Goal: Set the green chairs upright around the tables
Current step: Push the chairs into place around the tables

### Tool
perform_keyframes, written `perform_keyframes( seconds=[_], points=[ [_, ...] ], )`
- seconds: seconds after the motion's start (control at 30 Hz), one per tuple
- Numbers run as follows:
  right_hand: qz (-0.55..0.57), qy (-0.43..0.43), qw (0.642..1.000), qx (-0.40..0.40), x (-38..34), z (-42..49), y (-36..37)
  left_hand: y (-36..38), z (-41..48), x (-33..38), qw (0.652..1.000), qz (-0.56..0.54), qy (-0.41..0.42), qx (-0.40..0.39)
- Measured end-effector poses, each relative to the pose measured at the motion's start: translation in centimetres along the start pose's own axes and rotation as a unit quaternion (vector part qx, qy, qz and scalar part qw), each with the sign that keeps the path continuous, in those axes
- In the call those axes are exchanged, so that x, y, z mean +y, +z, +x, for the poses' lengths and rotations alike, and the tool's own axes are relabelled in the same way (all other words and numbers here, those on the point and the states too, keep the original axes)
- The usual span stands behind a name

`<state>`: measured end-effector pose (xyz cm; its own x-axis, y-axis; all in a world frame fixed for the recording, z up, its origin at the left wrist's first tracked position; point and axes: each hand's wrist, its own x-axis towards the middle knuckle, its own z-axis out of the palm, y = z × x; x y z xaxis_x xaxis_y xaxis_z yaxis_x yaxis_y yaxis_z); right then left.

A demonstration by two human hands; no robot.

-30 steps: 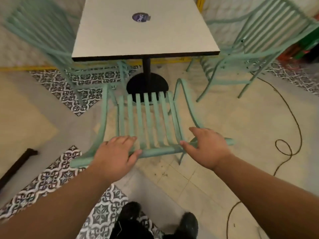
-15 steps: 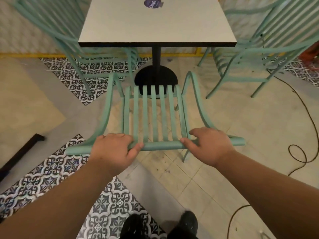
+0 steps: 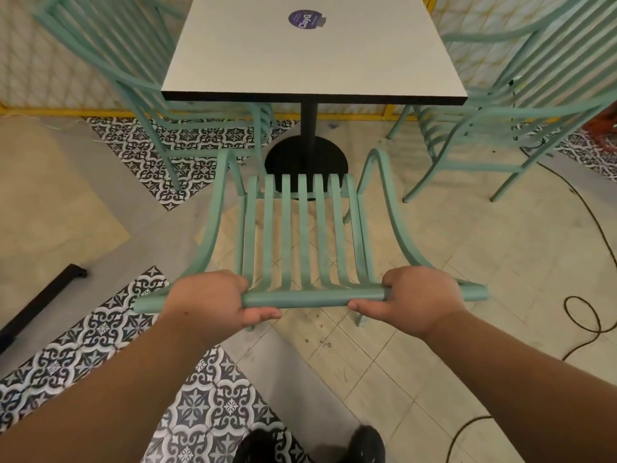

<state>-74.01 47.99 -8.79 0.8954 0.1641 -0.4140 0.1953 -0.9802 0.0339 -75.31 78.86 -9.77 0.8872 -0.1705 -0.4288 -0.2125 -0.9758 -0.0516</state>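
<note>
In front of the table (image 3: 314, 51), near its black base, my left hand (image 3: 213, 304) and right hand (image 3: 414, 300) each wrap tight around the top rail of the green chair (image 3: 300, 228).

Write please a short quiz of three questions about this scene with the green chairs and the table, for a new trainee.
1. True or false: both hands grip the top rail of the near chair.
2. What is on the table top? A) a cup B) a round purple sticker C) a plate
3. How many green chairs are in view?

Key
1. True: left hand and right hand are both closed on it.
2. B
3. Three: the near one, one left, one right.
</note>
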Motion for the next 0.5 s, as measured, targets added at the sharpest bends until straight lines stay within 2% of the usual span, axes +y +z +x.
perform_keyframes(
  seconds=[0.5],
  points=[
    [-0.002, 0.010, 1.000, 0.019, 1.3, 4.0, -1.7, -1.1, 4.6, -0.7, 0.998, -0.002, 0.017, 0.059]
  ],
)
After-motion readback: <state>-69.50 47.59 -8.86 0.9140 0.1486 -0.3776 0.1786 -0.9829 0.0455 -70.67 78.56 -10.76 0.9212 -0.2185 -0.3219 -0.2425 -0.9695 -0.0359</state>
